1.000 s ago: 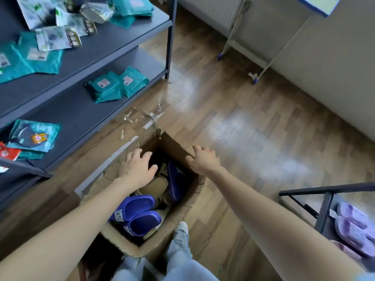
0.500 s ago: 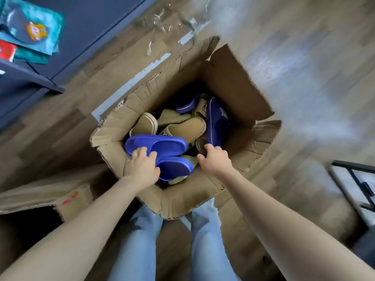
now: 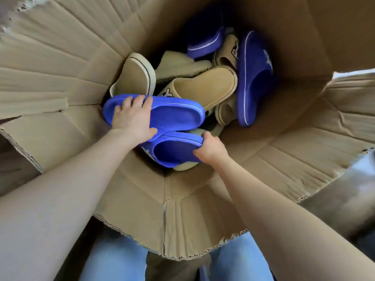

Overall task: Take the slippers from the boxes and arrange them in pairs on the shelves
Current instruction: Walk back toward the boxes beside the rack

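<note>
At frame centre, inside the brown corrugated cardboard box (image 3: 60, 63), the upper blue rubber slipper (image 3: 174, 115) is clasped by the left hand (image 3: 132, 118) and the lower blue rubber slipper (image 3: 174, 152) is pinched at its end by the right hand (image 3: 210, 150), seemingly so a matched pair is lifted together.

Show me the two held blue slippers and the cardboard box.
upper blue slipper (image 3: 178, 114), head view, its footbed.
lower blue slipper (image 3: 174, 151), head view, its dark middle.
cardboard box (image 3: 203, 220), head view, near wall.
</note>
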